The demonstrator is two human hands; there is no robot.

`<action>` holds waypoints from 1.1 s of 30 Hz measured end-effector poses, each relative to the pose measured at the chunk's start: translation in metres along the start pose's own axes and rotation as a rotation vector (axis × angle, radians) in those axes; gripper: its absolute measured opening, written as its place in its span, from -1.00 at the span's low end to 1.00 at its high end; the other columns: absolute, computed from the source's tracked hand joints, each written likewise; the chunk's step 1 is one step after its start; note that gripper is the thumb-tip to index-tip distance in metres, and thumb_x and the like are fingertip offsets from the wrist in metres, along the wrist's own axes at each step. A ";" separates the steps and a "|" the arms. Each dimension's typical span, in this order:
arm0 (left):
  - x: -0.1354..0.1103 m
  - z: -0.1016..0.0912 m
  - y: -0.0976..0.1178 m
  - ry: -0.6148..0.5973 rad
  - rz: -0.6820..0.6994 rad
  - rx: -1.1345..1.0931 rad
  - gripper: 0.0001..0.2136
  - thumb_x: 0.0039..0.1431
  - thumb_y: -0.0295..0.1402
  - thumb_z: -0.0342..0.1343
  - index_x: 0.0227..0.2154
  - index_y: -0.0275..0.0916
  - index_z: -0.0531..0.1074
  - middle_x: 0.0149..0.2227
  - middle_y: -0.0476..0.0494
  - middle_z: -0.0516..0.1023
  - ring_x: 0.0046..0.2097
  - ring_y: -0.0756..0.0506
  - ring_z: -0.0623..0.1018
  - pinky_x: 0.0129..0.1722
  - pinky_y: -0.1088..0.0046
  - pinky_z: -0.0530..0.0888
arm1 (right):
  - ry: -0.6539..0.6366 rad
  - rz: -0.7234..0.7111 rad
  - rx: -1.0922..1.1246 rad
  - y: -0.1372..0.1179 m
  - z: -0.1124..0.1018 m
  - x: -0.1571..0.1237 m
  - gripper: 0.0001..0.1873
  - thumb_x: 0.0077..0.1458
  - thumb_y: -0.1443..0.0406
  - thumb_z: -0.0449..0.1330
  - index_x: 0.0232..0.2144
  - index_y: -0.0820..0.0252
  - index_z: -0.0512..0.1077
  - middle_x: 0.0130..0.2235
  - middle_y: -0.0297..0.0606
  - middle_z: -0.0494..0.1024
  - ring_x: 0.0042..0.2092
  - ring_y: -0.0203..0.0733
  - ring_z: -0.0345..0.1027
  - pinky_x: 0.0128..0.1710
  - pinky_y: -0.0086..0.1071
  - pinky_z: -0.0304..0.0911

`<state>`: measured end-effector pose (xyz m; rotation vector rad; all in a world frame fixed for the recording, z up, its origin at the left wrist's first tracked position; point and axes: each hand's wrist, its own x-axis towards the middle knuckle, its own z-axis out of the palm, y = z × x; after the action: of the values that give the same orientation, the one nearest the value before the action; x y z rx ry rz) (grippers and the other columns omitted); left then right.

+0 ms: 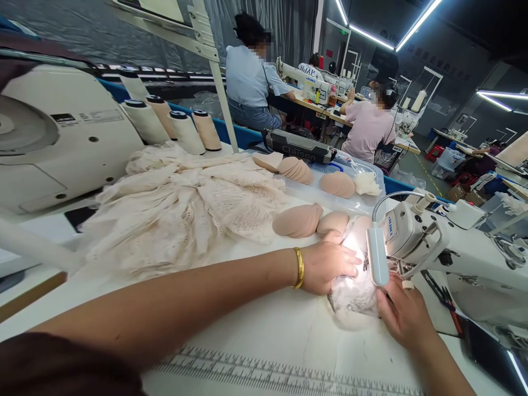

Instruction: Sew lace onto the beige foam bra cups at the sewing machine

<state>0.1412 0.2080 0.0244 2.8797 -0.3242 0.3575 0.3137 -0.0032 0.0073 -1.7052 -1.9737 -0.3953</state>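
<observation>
A white lace piece (355, 297), which looks like a bra cup, lies under the needle area of a white sewing machine (412, 231), brightly lit. My left hand (330, 264), with a gold bracelet at the wrist, rests flat on its left side, fingers stretched toward the needle. At the lace's right edge, my right hand (402, 308) has thumb and fingers around the fabric; its fingertips are partly hidden by the lamp (377, 256). Beige foam cups (297, 221) lie stacked just beyond my left hand.
A heap of cream lace fabric (198, 203) covers the left. Thread cones (187, 132) stand behind it. A clear plastic tray (309, 190) holds more pads. A ruler strip (264, 371) runs along the front; scissors (437, 289) and a phone (490, 352) lie right. Co-workers (253, 77) sit beyond.
</observation>
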 end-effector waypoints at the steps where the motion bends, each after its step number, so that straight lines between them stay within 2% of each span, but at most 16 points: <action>1: -0.001 0.000 0.004 0.014 -0.041 0.071 -0.77 -0.02 -0.43 0.23 -0.23 -0.15 0.53 -0.23 -0.13 0.58 -0.17 -0.22 0.50 -0.09 0.17 0.21 | -0.028 -0.033 0.038 -0.004 -0.001 0.002 -0.71 0.34 0.34 0.06 0.08 0.13 0.37 -0.17 -0.17 0.60 -0.10 -0.06 0.50 -0.16 -0.26 0.41; 3: -0.001 0.001 0.014 0.026 -0.148 0.228 -0.77 0.09 -0.21 0.25 -0.22 -0.20 0.55 -0.26 -0.23 0.55 -0.20 -0.26 0.48 -0.08 0.11 0.23 | -0.097 -0.070 0.065 -0.010 -0.002 0.004 -0.68 0.34 0.24 0.12 0.11 0.11 0.34 -0.08 -0.14 0.58 0.02 -0.01 0.44 -0.11 -0.24 0.39; 6: 0.000 0.003 0.029 -0.003 -0.235 0.358 -0.58 0.09 -0.01 0.26 -0.27 -0.34 0.54 -0.30 -0.31 0.53 -0.22 -0.29 0.47 -0.06 0.08 0.25 | -0.193 -0.036 0.002 -0.013 0.004 0.006 -0.80 0.37 0.22 0.10 -0.01 0.09 0.41 -0.21 -0.21 0.57 -0.12 -0.06 0.42 -0.18 -0.28 0.34; 7: 0.000 0.002 0.032 -0.013 -0.230 0.358 -0.54 0.07 0.03 0.27 -0.29 -0.36 0.54 -0.30 -0.31 0.53 -0.22 -0.29 0.47 -0.05 0.08 0.25 | -0.203 -0.023 -0.024 -0.011 0.006 0.005 -0.82 0.38 0.28 0.06 -0.06 0.09 0.43 -0.28 -0.25 0.54 -0.20 -0.10 0.40 -0.22 -0.30 0.32; 9: -0.002 -0.003 0.035 -0.044 -0.190 0.299 -0.49 0.01 0.09 0.30 -0.27 -0.34 0.52 -0.28 -0.28 0.53 -0.23 -0.27 0.46 -0.07 0.10 0.26 | -0.193 -0.006 -0.069 -0.006 0.009 0.003 -0.74 0.37 0.38 -0.02 -0.14 0.08 0.46 -0.35 -0.28 0.49 -0.28 -0.14 0.36 -0.28 -0.35 0.28; 12: -0.007 -0.013 0.033 -0.115 -0.124 0.164 -0.45 -0.10 0.11 0.37 -0.20 -0.24 0.50 -0.23 -0.21 0.54 -0.23 -0.24 0.46 -0.12 0.16 0.25 | -0.175 0.023 -0.103 0.003 0.007 0.000 -0.69 0.34 0.43 -0.05 -0.17 0.07 0.47 -0.31 -0.25 0.49 -0.25 -0.13 0.37 -0.31 -0.38 0.25; 14: -0.009 -0.018 0.030 -0.134 -0.084 0.110 -0.46 -0.15 0.04 0.43 -0.19 -0.22 0.49 -0.15 -0.20 0.55 -0.18 -0.25 0.47 -0.11 0.18 0.24 | -0.189 0.047 -0.074 0.007 0.000 0.000 -0.72 0.36 0.40 -0.05 -0.20 0.07 0.46 -0.29 -0.26 0.49 -0.27 -0.13 0.37 -0.32 -0.38 0.27; 16: -0.008 -0.020 0.028 -0.121 -0.042 0.073 -0.56 -0.11 -0.11 0.45 -0.23 -0.23 0.48 -0.08 -0.20 0.56 -0.14 -0.25 0.49 -0.10 0.20 0.22 | -0.263 0.099 0.014 0.012 -0.008 0.000 -0.73 0.39 0.34 -0.05 -0.23 0.06 0.44 -0.29 -0.27 0.50 -0.31 -0.17 0.38 -0.33 -0.40 0.30; 19: -0.005 -0.015 0.024 -0.115 -0.002 0.034 -0.75 -0.06 -0.41 0.38 -0.33 -0.27 0.45 -0.13 -0.15 0.59 -0.20 -0.18 0.50 -0.15 0.24 0.20 | -0.365 0.230 0.106 0.025 -0.019 -0.003 -0.77 0.39 0.26 0.01 -0.30 0.05 0.42 -0.31 -0.30 0.54 -0.35 -0.18 0.42 -0.36 -0.39 0.33; 21: -0.003 -0.008 0.019 -0.112 0.007 0.029 -0.77 -0.12 -0.56 0.30 -0.36 -0.26 0.44 -0.19 -0.11 0.60 -0.26 -0.14 0.48 -0.18 0.24 0.18 | -0.309 0.308 0.037 0.035 -0.026 -0.007 -0.79 0.34 0.24 0.07 -0.37 0.06 0.40 -0.39 -0.32 0.53 -0.41 -0.14 0.42 -0.41 -0.35 0.32; 23: -0.002 0.001 0.013 -0.077 0.030 0.024 -0.74 -0.16 -0.62 0.24 -0.35 -0.23 0.46 -0.20 -0.09 0.60 -0.25 -0.14 0.48 -0.15 0.23 0.18 | -0.221 0.338 -0.040 0.039 -0.030 -0.008 -0.81 0.31 0.25 0.09 -0.37 0.07 0.42 -0.43 -0.32 0.53 -0.44 -0.13 0.42 -0.44 -0.34 0.30; 25: -0.001 0.011 0.007 -0.029 0.055 0.015 -0.76 -0.15 -0.62 0.22 -0.38 -0.22 0.46 -0.16 -0.10 0.61 -0.20 -0.17 0.50 -0.11 0.21 0.19 | -0.178 0.298 -0.008 0.034 -0.031 -0.006 -0.82 0.33 0.25 0.08 -0.29 0.07 0.47 -0.35 -0.28 0.58 -0.34 -0.11 0.48 -0.38 -0.33 0.35; 27: 0.000 0.018 0.002 -0.004 0.075 0.000 -0.78 -0.15 -0.61 0.22 -0.41 -0.22 0.46 -0.11 -0.10 0.60 -0.15 -0.18 0.51 -0.10 0.22 0.19 | -0.202 0.198 0.100 0.022 -0.027 -0.001 -0.80 0.37 0.22 0.07 -0.13 0.05 0.50 -0.17 -0.24 0.62 -0.15 -0.09 0.53 -0.18 -0.29 0.43; 29: 0.002 0.023 -0.002 0.001 0.088 -0.024 -0.75 -0.16 -0.63 0.21 -0.40 -0.20 0.47 -0.08 -0.07 0.61 -0.12 -0.17 0.52 -0.10 0.24 0.18 | -0.257 0.099 0.174 0.008 -0.019 0.005 -0.74 0.41 0.22 0.03 0.01 0.01 0.48 0.00 -0.23 0.60 0.04 -0.07 0.48 0.00 -0.25 0.41; 31: 0.004 0.023 -0.005 0.012 0.099 -0.043 -0.68 -0.14 -0.64 0.20 -0.31 -0.15 0.51 -0.05 -0.06 0.62 -0.10 -0.17 0.52 -0.06 0.24 0.19 | -0.283 0.073 0.167 0.001 -0.010 0.008 -0.70 0.42 0.25 0.01 0.07 0.00 0.46 0.09 -0.24 0.57 0.13 -0.05 0.42 0.07 -0.21 0.38; 33: 0.006 0.021 -0.008 0.027 0.103 -0.042 -0.63 -0.11 -0.64 0.19 -0.23 -0.10 0.54 -0.04 -0.07 0.63 -0.09 -0.17 0.53 0.00 0.22 0.19 | -0.268 0.107 0.118 0.001 -0.002 0.006 -0.69 0.42 0.28 0.01 0.08 0.01 0.46 0.11 -0.25 0.57 0.15 -0.02 0.40 0.11 -0.14 0.36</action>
<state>0.1531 0.2090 0.0045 2.8212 -0.4703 0.4019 0.3144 0.0010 0.0126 -1.8555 -2.0313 -0.0117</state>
